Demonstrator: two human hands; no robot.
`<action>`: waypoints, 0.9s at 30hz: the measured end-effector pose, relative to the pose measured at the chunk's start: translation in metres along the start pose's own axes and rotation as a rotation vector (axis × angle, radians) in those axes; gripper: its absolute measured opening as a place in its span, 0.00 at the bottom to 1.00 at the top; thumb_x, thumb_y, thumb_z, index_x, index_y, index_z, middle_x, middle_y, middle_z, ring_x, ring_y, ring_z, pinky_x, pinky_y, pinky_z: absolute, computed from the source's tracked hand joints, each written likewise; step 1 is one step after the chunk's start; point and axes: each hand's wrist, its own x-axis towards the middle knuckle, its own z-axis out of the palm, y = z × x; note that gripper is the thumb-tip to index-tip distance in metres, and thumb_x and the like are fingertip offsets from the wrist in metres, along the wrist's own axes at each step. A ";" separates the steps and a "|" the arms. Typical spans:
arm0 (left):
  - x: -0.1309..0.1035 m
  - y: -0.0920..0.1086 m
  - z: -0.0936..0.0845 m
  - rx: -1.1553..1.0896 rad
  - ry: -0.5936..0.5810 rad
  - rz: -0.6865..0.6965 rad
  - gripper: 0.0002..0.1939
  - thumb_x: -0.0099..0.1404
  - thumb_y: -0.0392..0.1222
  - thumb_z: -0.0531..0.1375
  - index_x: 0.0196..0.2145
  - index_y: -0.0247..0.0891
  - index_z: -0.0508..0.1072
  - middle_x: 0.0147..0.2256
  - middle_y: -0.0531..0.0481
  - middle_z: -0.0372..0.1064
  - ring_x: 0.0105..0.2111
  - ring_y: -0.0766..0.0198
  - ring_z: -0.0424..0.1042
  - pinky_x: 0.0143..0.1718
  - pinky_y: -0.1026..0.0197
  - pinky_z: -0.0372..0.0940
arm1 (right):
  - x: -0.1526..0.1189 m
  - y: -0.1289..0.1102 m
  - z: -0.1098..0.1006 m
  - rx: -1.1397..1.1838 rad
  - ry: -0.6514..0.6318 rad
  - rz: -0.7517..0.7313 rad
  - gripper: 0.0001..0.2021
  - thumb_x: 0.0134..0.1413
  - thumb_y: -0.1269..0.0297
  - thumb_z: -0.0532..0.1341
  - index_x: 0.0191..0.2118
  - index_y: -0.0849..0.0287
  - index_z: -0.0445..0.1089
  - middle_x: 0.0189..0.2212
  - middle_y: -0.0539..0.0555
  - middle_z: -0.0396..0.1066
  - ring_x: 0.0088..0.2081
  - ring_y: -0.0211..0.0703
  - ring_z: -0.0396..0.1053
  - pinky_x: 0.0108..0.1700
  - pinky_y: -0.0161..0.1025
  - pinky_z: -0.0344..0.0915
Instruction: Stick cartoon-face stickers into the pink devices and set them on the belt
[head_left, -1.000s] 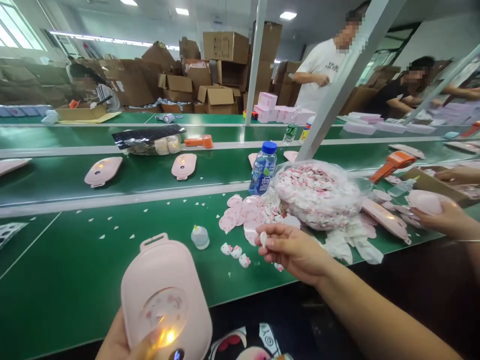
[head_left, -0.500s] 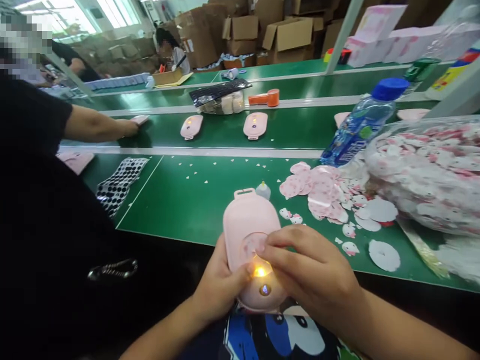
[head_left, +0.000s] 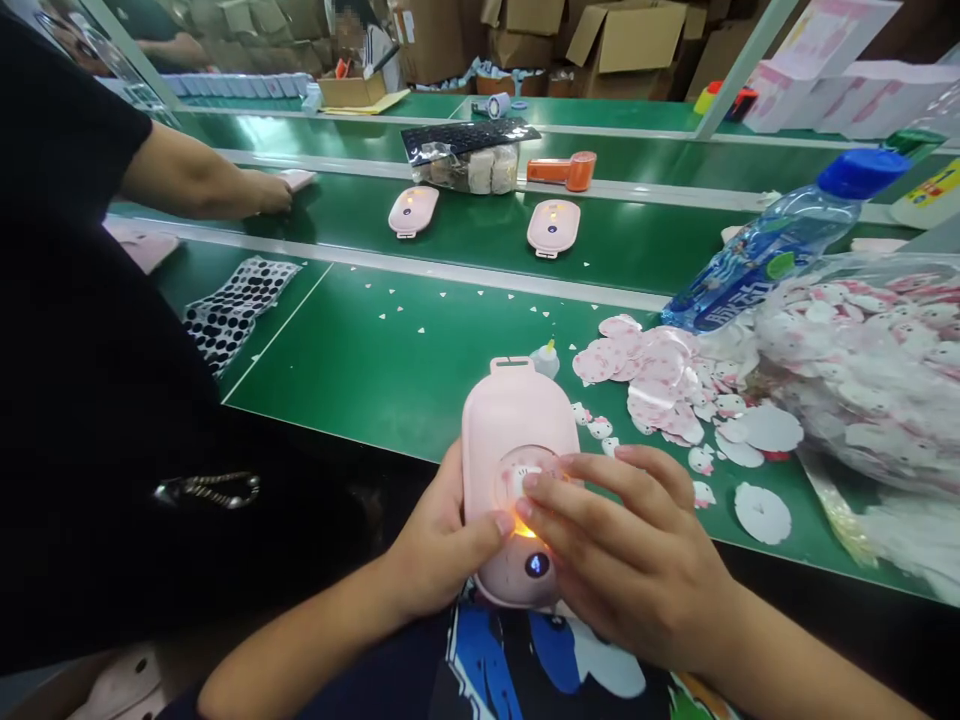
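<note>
My left hand [head_left: 439, 545] grips a pink oval electronic device [head_left: 487, 430] from its left side, thumb across the front. The device has a loop at its top end, a glowing orange light and a small round lit display. In its round recess lies a white cat-face cutout [head_left: 519, 482]. The bent fingertips of my right hand [head_left: 637, 550] are closed on this cutout; the right thumb is hidden. Just behind the device stands a small bottle with a yellow tip [head_left: 546, 358]. Loose cat-face cutouts [head_left: 598, 427] and pink round cutouts [head_left: 645, 365] lie to the right.
A bulging plastic bag of cutouts [head_left: 870, 340] and a leaning blue-capped bottle [head_left: 780, 250] occupy the right side. Two similar pink devices [head_left: 553, 227] sit on the green belt beyond. At left, a co-worker's arm [head_left: 202, 180] reaches to another. A black-dotted sheet [head_left: 236, 305] lies nearby.
My right fingers have shifted slightly and spread over the recess, where the white cutout now shows. The view has tilted down, and the device appears a little farther right.
</note>
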 end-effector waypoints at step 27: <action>-0.002 0.006 0.011 -0.007 0.121 0.049 0.25 0.57 0.40 0.70 0.51 0.46 0.69 0.44 0.47 0.77 0.40 0.56 0.78 0.38 0.59 0.75 | -0.012 -0.008 0.019 0.910 -0.087 0.780 0.37 0.65 0.65 0.52 0.70 0.35 0.28 0.72 0.42 0.34 0.71 0.48 0.34 0.69 0.56 0.41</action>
